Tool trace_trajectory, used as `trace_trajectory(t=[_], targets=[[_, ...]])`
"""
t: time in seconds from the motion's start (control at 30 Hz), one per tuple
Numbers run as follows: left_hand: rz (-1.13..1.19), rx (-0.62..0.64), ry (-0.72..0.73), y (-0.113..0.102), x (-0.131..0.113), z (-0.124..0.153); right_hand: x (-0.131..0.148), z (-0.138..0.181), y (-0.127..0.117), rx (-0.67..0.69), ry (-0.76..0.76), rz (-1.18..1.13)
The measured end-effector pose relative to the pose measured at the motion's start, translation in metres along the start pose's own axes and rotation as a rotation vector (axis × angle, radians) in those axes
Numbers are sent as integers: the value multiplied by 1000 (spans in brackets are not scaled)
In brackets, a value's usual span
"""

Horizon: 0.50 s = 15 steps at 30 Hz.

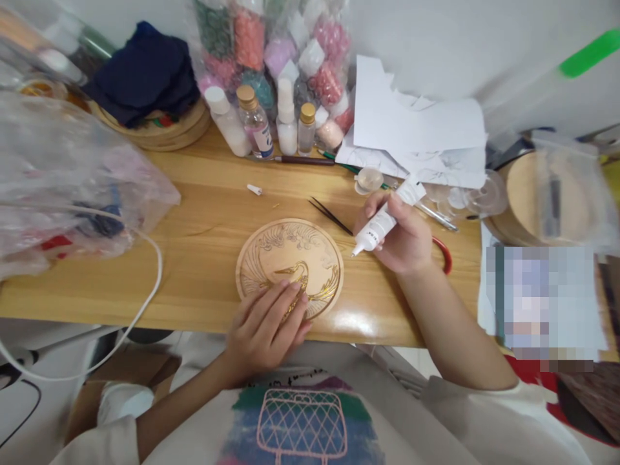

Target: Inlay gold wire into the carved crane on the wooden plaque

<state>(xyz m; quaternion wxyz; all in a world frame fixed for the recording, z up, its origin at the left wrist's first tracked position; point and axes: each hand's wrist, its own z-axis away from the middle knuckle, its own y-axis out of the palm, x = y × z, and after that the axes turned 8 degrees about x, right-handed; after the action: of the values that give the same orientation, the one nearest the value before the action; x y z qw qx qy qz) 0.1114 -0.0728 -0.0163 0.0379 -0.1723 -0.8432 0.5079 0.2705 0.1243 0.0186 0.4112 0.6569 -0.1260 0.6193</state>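
Note:
A round wooden plaque (271, 248) with a carved design lies near the table's front edge, gold strips filling part of its lines. My left hand (271, 323) rests on its lower part, fingers stretched out and flat, hiding that area. To the right, above the table, my right hand (402, 239) is closed round a white glue tube (380, 226), whose narrow nozzle points down and left, apart from the plaque. Black tweezers (332, 215) lie just left of that hand. A small white cap (254, 189) sits behind the plaque.
Several small bottles (261, 132) stand at the back before a bag of coloured jars (276, 51). White papers (411, 129) lie back right. A plastic bag (72, 174) and a white cable (157, 271) occupy the left. Red scissor-like handle (444, 254) shows behind my right wrist.

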Motion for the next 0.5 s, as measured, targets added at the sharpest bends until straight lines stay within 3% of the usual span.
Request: trace_trajectory(t=[0.27,0.5], targets=[[-30,124,-35,-1,-2,-4,1,1,1,-24,15,9],[-26,246,-85,-2,-3,-9,-1,1,-1,32,6,-44]])
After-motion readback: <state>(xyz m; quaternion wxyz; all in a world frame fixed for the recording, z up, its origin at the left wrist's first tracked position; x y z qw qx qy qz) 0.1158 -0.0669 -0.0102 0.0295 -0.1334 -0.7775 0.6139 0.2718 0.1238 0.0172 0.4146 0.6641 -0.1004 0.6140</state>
